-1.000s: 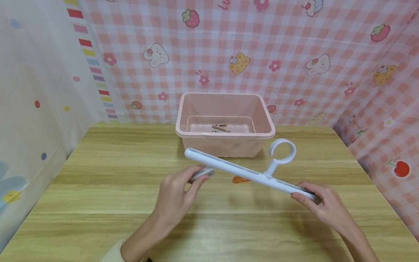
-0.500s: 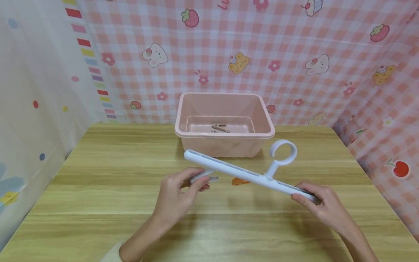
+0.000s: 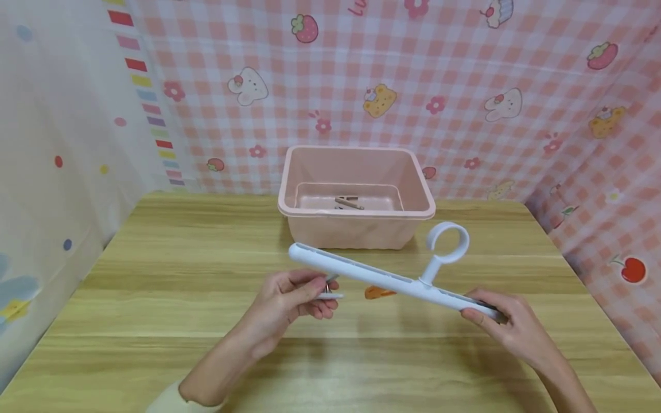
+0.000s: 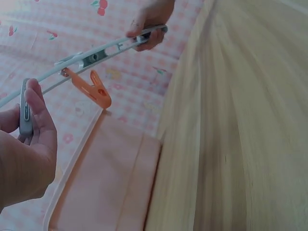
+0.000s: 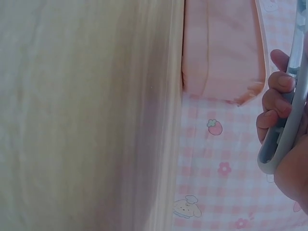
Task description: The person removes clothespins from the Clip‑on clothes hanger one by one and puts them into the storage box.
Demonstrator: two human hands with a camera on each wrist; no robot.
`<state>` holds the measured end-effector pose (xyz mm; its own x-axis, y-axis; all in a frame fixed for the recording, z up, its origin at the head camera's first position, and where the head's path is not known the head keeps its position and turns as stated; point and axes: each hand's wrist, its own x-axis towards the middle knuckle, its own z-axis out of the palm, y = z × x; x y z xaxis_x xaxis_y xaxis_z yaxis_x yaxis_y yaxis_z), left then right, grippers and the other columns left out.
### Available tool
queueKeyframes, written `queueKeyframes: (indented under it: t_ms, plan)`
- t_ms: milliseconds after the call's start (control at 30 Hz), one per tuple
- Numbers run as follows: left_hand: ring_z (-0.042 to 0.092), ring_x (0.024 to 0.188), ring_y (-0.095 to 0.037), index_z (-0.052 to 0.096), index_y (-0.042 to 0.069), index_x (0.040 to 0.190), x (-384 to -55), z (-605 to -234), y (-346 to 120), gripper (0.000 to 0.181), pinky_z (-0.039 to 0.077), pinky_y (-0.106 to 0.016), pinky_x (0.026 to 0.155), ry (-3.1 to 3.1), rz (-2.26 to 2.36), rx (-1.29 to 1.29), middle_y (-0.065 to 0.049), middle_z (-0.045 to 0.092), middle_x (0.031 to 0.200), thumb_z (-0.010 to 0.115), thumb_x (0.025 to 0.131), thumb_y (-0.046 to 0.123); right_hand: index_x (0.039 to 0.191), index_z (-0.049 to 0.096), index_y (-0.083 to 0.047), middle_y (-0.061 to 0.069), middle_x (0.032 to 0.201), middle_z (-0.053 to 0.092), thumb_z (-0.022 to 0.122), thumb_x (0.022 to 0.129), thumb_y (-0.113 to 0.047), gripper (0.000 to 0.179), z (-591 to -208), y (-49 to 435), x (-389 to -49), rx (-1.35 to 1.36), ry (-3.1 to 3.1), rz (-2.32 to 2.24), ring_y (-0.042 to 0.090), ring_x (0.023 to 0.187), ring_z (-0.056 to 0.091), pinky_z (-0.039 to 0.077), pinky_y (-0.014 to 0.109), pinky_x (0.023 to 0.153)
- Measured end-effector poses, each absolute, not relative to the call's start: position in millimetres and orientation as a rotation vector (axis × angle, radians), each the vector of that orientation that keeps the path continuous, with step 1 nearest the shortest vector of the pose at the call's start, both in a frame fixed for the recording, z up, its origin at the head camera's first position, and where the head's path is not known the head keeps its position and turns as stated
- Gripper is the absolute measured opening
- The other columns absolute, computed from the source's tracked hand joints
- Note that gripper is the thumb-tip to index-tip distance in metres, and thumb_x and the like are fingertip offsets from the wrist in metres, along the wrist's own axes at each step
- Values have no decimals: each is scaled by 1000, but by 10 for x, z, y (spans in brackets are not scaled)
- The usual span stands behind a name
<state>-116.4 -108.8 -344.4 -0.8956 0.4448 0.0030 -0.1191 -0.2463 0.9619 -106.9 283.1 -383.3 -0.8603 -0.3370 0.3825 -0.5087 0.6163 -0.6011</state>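
My right hand [image 3: 511, 327] grips the right end of a light-coloured hanger [image 3: 361, 272], which is held above the table and slopes up to the left. A ring-shaped hook [image 3: 459, 246] rises from its bar. From the bar's underside hangs an orange clothespin [image 4: 94, 91], partly hidden by the bar in the head view. My left hand [image 3: 289, 304] pinches a grey clothespin [image 4: 26, 113] just below the hanger's free left end. In the right wrist view, curled fingers [image 5: 276, 101] wrap the hanger's rounded end.
A pink plastic bin [image 3: 356, 230] stands at the back of the wooden table [image 3: 206, 258], beyond the hanger. On its floor lie a brown clothespin [image 3: 348, 202] and part of another small item. A checked curtain [image 3: 335, 74] hangs close behind the bin.
My left hand has turned and shifted slightly lower, so the grey clothespin's legs now show spread apart beyond the fingers. The hanger's left end has dipped a little. My right hand keeps its grip.
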Motion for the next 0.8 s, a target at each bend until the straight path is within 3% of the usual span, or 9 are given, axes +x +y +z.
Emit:
queueKeyframes:
  t_ms: [133, 267, 400, 533, 800]
  plan:
    - [74, 73, -9, 63, -14, 116, -1142, -3451, -1055, 31, 61, -27, 70, 1865, 2195, 452, -8, 78, 91, 61, 100, 12, 95, 70, -25, -3, 69, 63, 73, 86, 2, 28, -3858, 2834, -1062, 673, -2617, 1077, -2, 55, 43, 38, 19, 51]
    - [75, 71, -13, 71, -3, 108, -1106, -3470, -1001, 20, 63, -31, 67, 2317, 2146, 605, -17, 77, 90, 67, 97, 13, 94, 71, -24, -3, 69, 62, 73, 86, 0, 26, -3867, 2821, -1047, 646, -2611, 1086, -1, 56, 44, 37, 19, 51]
    - [75, 71, -13, 75, 2, 101, -1112, -3513, -977, 12, 60, -23, 66, 2809, 1995, 913, -8, 78, 85, 73, 91, 9, 93, 72, -22, -8, 68, 60, 74, 87, -2, 21, -3866, 2808, -1041, 624, -2617, 1071, -1, 55, 43, 36, 19, 50]
    - [76, 75, -17, 74, 0, 99, -1150, -3541, -985, 12, 61, -22, 70, 3172, 1757, 1238, -9, 78, 87, 75, 88, 4, 91, 72, -21, -13, 67, 58, 74, 87, -4, 18, -3861, 2807, -1038, 580, -2648, 1041, -1, 54, 42, 37, 20, 50]
    - [75, 75, -18, 71, -1, 99, -1160, -3550, -994, 18, 61, -26, 68, 3402, 1513, 1408, -9, 77, 87, 66, 98, 15, 91, 70, -29, -14, 66, 55, 73, 88, -4, 24, -3845, 2790, -1044, 578, -2655, 1039, -1, 54, 42, 37, 20, 49]
